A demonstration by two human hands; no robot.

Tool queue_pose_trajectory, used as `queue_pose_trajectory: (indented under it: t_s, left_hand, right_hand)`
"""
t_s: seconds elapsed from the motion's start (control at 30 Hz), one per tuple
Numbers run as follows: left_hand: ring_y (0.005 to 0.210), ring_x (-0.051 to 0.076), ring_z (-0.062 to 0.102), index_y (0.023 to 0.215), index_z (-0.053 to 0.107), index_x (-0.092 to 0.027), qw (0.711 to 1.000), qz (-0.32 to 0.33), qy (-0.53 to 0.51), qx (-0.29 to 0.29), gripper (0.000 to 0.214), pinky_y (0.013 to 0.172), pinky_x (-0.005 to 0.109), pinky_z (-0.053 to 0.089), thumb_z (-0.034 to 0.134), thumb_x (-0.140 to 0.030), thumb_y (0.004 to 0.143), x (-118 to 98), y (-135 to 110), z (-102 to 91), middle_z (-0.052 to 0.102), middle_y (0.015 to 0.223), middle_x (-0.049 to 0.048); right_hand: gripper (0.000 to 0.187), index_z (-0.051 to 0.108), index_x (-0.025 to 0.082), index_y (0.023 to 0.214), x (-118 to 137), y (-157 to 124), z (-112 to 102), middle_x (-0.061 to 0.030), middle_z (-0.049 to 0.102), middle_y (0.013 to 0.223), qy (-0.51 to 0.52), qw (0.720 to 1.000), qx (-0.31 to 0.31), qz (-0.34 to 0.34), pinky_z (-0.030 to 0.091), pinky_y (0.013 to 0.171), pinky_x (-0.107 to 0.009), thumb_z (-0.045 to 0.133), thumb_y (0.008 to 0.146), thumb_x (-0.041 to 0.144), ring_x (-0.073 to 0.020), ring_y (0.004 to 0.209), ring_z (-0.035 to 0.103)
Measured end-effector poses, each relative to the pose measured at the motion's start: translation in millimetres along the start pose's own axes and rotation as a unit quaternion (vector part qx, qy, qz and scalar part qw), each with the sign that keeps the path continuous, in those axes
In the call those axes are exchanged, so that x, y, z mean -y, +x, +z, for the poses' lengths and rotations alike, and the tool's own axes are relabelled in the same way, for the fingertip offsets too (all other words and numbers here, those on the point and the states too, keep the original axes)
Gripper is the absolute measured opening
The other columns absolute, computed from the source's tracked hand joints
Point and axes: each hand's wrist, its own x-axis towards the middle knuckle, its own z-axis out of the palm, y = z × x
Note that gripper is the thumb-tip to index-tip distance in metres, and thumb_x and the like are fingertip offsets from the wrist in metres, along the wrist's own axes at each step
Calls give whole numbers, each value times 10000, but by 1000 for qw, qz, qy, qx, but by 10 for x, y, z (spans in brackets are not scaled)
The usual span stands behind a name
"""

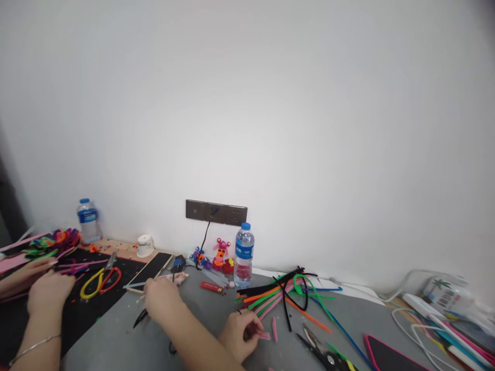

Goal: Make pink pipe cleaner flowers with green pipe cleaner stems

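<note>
- Pink pipe-cleaner piece (pixel 265 335) lies short and nearly level on the grey table (pixel 209 314). It sticks out to the right of the right hand (pixel 237 337), whose fingertips are pinched on its near end.
- A second pink piece (pixel 274 330) lies just past it, further right of that hand, with its long axis running away from the person.
- The right hand is much the nearer. The left hand (pixel 162 298) is well off to the left and further out, fingers curled down beside a pale stick (pixel 133 285); I cannot tell whether it grips anything.
- The pipe-cleaner bundle (pixel 270 299) lies beyond the right hand, and scissors (pixel 319 350) lie to its right.
- At the far left, a co-worker's hand (pixel 50 291) rests on a black mat (pixel 83 314).
</note>
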Motion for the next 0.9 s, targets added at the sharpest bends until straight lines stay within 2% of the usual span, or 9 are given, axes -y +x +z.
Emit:
queue_pose_trajectory:
  t_s: [0.1,0.2,0.3,0.4,0.53,0.63,0.77,0.83,0.9]
  left_hand:
    - [658,112,740,452,567,-183,997,72,-17,-5,533,613,223,494,289,-393,856,384,-116,-41,654,452,-19]
    - [252,72,530,336,424,-222,986,145,-34,-71,514,342,122,330,433,-332,838,765,-209,-10,357,199,-110]
    - [134,31,344,364,411,-185,986,126,-46,-96,480,319,96,228,437,-308,828,960,-253,40,230,207,-140]
    - [151,34,347,370,394,-190,990,103,-52,-75,481,345,106,242,439,-320,831,1015,-265,70,199,234,-130]
    - [291,118,524,368,375,-212,990,86,-83,-73,496,394,156,324,521,-295,835,1013,-261,95,213,229,-86]
    - [519,140,675,378,430,-227,993,24,-99,-56,491,512,192,418,522,-411,824,961,-232,109,345,272,-73]
    - [723,129,713,484,558,-254,993,-41,-107,-34,484,648,233,457,431,-600,798,888,-175,134,579,438,-58]
    - [679,124,708,481,554,-263,993,-38,-104,-37,492,634,245,448,432,-620,797,889,-161,154,565,429,-60]
    - [483,99,648,410,483,-245,994,-20,-99,-52,524,551,229,408,491,-618,778,907,-156,160,441,339,-87]
  right_hand:
    - [259,691,157,1027,21,76,96,-157,744,971,0,999,34,39,564,711,-398,620,780,124,-320,916,709]
    - [338,689,222,1057,50,66,208,-125,754,981,0,997,44,56,559,735,-408,662,735,122,-311,934,711]
    - [293,689,182,1064,58,36,302,-173,741,992,-7,995,27,94,555,718,-431,618,781,148,-329,942,704]
    - [290,674,190,1097,36,-2,333,-193,704,1079,-6,993,1,115,546,714,-436,591,823,240,-335,968,688]
    - [299,672,231,1093,12,-62,318,-187,687,1112,3,991,-25,134,525,733,-439,606,819,330,-349,1004,663]
    - [260,690,207,1042,16,-89,311,-171,729,1004,3,990,-16,137,512,758,-430,615,817,315,-339,972,674]
    - [278,692,186,1024,7,-116,284,-182,728,1021,-3,991,-24,129,486,816,-448,613,812,348,-357,1040,642]
    - [278,683,209,1031,-16,-142,263,-162,733,1015,-1,992,-28,122,492,795,-428,604,811,360,-344,1019,651]
    - [261,674,239,1026,-49,-182,250,-126,743,990,12,992,-34,117,503,761,-399,585,815,363,-319,967,673]
